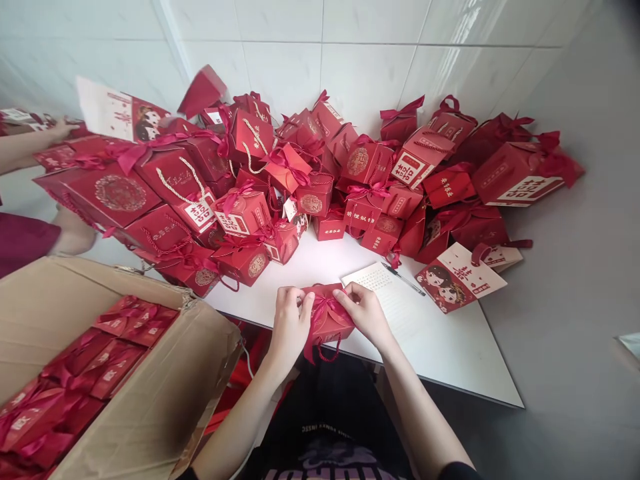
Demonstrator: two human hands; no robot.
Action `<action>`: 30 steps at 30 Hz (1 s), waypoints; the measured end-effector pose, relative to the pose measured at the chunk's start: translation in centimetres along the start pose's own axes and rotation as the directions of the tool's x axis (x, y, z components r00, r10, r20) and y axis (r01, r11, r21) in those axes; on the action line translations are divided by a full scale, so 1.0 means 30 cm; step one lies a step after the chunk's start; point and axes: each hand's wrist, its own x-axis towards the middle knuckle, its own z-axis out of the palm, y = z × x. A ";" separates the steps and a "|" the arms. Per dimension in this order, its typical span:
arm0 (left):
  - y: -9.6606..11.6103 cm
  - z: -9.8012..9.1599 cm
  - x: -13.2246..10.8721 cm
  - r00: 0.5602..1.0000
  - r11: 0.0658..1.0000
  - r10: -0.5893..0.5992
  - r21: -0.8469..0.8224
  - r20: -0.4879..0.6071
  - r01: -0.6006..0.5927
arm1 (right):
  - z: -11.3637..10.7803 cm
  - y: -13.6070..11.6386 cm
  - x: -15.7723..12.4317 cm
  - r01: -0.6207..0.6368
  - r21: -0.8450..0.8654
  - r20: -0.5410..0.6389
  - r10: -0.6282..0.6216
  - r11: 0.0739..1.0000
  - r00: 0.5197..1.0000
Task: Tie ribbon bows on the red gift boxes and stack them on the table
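Note:
A small red gift box point(336, 328) with a magenta ribbon bow point(327, 307) on top is at the table's front edge, between my hands. My left hand point(293, 319) pinches the ribbon at the left side of the bow. On the other side, my right hand point(366, 312) has its thumb and fingers closed on the ribbon's right part. A twisted red cord handle point(330, 353) hangs from the front of the box, and a ribbon tail drops below my left fingers. Behind the box lies a sheet of paper point(400, 313) with handwriting, partly covered by my right hand.
Many red gift boxes point(360, 217) are piled along the wall. A pen point(404, 280) and a printed card point(457, 277) lie at right. An open cardboard carton point(145, 393) at lower left holds ribboned boxes. Another person's hand point(63, 128) is at far left.

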 end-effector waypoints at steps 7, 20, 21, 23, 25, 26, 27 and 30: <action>-0.013 0.011 -0.007 0.999 0.999 -0.040 0.027 0.004 0.039 | 0.020 0.023 -0.002 -0.069 0.159 -0.054 0.078 0.985 0.995; -0.013 0.016 -0.003 0.990 0.991 -0.129 0.030 0.051 0.128 | 0.035 0.060 -0.013 -0.199 0.527 0.010 0.228 0.826 0.974; -0.012 0.017 -0.003 0.989 0.990 -0.136 0.029 0.051 0.135 | 0.037 0.061 -0.012 -0.204 0.533 0.010 0.235 0.821 0.972; -0.009 0.017 0.000 0.987 0.988 -0.151 0.029 0.047 0.150 | 0.039 0.061 -0.010 -0.213 0.529 0.010 0.245 0.822 0.970; -0.007 0.012 0.005 0.986 0.987 -0.162 0.013 0.049 0.161 | 0.033 0.061 -0.007 -0.217 0.512 0.008 0.248 0.831 0.969; -0.008 0.007 0.008 0.985 0.987 -0.163 -0.007 0.064 0.164 | 0.026 0.061 -0.007 -0.219 0.495 0.011 0.246 0.841 0.969; -0.009 0.001 0.011 0.982 0.985 -0.164 -0.036 0.093 0.168 | 0.016 0.061 -0.007 -0.219 0.466 0.017 0.239 0.857 0.971; -0.026 -0.023 0.024 0.956 0.952 -0.192 -0.194 0.224 0.237 | -0.023 0.062 -0.011 -0.198 0.346 0.051 0.192 0.917 0.980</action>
